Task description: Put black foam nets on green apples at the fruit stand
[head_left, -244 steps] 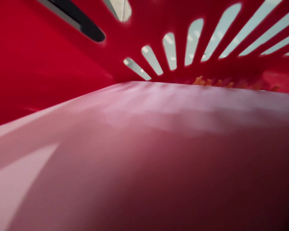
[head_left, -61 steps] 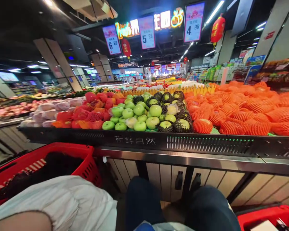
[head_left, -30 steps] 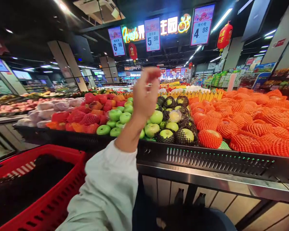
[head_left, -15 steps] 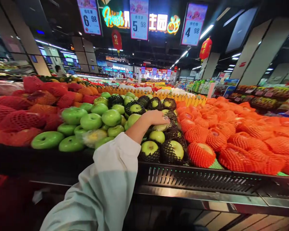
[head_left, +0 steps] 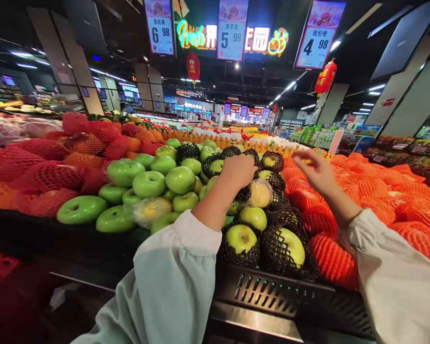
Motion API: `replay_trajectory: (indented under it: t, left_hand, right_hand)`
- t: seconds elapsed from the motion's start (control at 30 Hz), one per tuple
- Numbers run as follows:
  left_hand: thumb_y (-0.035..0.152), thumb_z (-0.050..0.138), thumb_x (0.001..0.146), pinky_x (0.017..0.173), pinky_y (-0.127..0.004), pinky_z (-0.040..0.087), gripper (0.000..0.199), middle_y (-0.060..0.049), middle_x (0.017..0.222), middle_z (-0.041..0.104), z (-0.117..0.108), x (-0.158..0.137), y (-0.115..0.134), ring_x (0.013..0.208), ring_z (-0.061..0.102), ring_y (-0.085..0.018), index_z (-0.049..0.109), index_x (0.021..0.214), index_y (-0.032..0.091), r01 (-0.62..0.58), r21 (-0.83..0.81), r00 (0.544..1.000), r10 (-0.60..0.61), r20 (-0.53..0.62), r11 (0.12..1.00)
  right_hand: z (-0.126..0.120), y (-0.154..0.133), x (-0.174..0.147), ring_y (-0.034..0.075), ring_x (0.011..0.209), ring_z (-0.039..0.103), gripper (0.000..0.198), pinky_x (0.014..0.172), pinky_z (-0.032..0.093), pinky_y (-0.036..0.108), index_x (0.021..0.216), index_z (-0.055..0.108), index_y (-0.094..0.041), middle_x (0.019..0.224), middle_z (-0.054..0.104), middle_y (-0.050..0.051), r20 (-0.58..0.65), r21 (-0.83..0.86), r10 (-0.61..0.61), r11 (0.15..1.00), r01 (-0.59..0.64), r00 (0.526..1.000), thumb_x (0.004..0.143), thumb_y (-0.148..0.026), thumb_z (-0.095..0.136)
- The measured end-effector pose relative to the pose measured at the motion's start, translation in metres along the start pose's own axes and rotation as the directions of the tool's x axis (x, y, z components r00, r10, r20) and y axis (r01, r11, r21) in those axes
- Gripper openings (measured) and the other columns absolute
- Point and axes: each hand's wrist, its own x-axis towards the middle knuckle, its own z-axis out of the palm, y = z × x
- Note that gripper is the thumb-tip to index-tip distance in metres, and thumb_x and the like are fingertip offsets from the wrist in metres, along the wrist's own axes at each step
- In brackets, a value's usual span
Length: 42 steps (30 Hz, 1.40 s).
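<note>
My left hand (head_left: pixel 238 172) is curled over the top of a fruit pile, its fingers closed down on a green apple in black net (head_left: pixel 242 194) that it mostly hides. My right hand (head_left: pixel 313 169) hovers open, fingers spread, above the orange-netted fruit (head_left: pixel 329 260), just right of the black-netted apples. More netted green apples (head_left: pixel 241 239) lie at the front of the stand. Bare green apples (head_left: pixel 148 184) are piled to the left of my left hand. A plastic-wrapped yellowish fruit (head_left: pixel 260 193) sits just right of my left wrist. Both arms wear pale long sleeves.
The black front rim of the display stand (head_left: pixel 272 296) runs below the fruit. Red-netted fruit (head_left: pixel 46 177) fills the left side. Price signs (head_left: pixel 232 28) hang overhead. A red basket (head_left: pixel 0 272) shows dimly at lower left. Further stands and shelves stretch behind.
My left hand has settled and closed on the pile of netted apples. My right hand has come into view from the right, above the orange-netted fruit. The view has moved closer.
</note>
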Motion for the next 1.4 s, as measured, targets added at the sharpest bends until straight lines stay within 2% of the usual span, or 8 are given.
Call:
replay_trajectory:
  t: [0.13,0.27,0.37,0.7,0.87,1.1,1.27,1.4]
  left_hand:
    - [0.031,0.052,0.096,0.092,-0.044,0.055,0.033,-0.018,0.121,0.069,-0.01,-0.014,0.001,0.114,0.066,-0.035,0.071,0.116,0.012,0.032,0.056,0.992,-0.038,0.119,0.998]
    - [0.043,0.067,0.083,0.095,-0.045,0.053,0.055,-0.015,0.127,0.067,-0.005,-0.021,0.01,0.114,0.065,-0.035,0.061,0.13,0.015,-0.102,-0.008,0.923,0.097,0.372,0.995]
    - [0.045,0.072,0.078,0.097,-0.043,0.052,0.066,-0.013,0.134,0.064,0.008,-0.017,0.017,0.115,0.065,-0.034,0.054,0.137,0.019,-0.163,-0.049,0.892,0.168,0.419,0.985]
    - [0.054,0.076,0.068,0.093,-0.042,0.052,0.078,-0.015,0.13,0.06,0.028,-0.003,0.013,0.112,0.063,-0.034,0.055,0.133,0.017,-0.208,-0.106,0.937,0.229,0.263,0.972]
    - [0.052,0.078,0.067,0.098,-0.043,0.049,0.079,-0.016,0.133,0.051,0.038,-0.003,0.021,0.112,0.058,-0.034,0.054,0.133,0.013,-0.32,-0.106,0.939,0.33,0.1,0.942]
    - [0.036,0.075,0.071,0.099,-0.044,0.043,0.054,-0.011,0.129,0.054,0.05,-0.004,0.045,0.112,0.049,-0.031,0.054,0.117,0.014,-0.54,-0.092,0.842,0.536,-0.062,0.837]
    - [0.025,0.069,0.07,0.105,-0.042,0.04,0.056,-0.012,0.131,0.051,0.053,-0.004,0.047,0.117,0.047,-0.028,0.045,0.12,0.015,-0.622,-0.221,0.783,0.595,-0.18,0.751]
    - [0.02,0.062,0.072,0.108,-0.042,0.041,0.048,-0.011,0.129,0.05,0.052,-0.003,0.043,0.12,0.047,-0.026,0.041,0.115,0.018,-0.574,-0.382,0.817,0.535,-0.214,0.724]
  right_hand:
    - [0.01,0.026,-0.005,0.028,0.126,0.059,0.068,0.111,0.049,0.053,0.12,0.069,-0.022,0.133,0.063,0.008,0.305,0.047,0.101,0.992,-0.121,0.947,0.073,-0.072,0.07]
    - [0.021,0.041,-0.012,0.029,0.131,0.056,0.084,0.121,0.041,0.053,0.125,0.065,-0.02,0.139,0.06,0.009,0.365,0.185,0.166,0.951,-0.246,0.916,0.063,-0.077,0.075]
    - [0.025,0.042,-0.013,0.03,0.13,0.057,0.094,0.121,0.042,0.055,0.127,0.062,-0.018,0.142,0.057,0.012,0.421,0.223,0.208,0.92,-0.323,0.883,0.055,-0.076,0.08]
    - [0.014,0.02,-0.014,0.026,0.108,0.067,0.073,0.11,0.05,0.054,0.111,0.071,-0.017,0.119,0.07,0.012,0.246,0.297,0.144,0.93,-0.217,0.958,0.064,-0.073,0.077]
    - [0.021,0.006,-0.02,0.022,0.117,0.064,0.073,0.112,0.05,0.045,0.123,0.065,-0.02,0.127,0.066,0.009,0.466,0.385,0.036,0.891,-0.239,0.884,0.064,-0.058,0.084]
    - [0.029,0.004,-0.024,0.017,0.105,0.064,0.07,0.097,0.057,0.034,0.119,0.058,-0.02,0.117,0.065,0.006,0.553,0.452,-0.11,0.872,-0.186,0.826,0.058,-0.035,0.09]
    - [0.034,0.005,-0.022,0.022,0.133,0.052,0.078,0.121,0.043,0.042,0.117,0.055,-0.022,0.134,0.057,0.007,0.45,0.528,-0.227,0.848,-0.053,0.864,0.051,-0.04,0.093]
    - [0.033,0.002,-0.02,0.018,0.119,0.06,0.062,0.116,0.047,0.04,0.106,0.06,-0.021,0.122,0.063,0.006,0.352,0.591,-0.073,0.79,-0.161,0.933,0.059,-0.049,0.089]
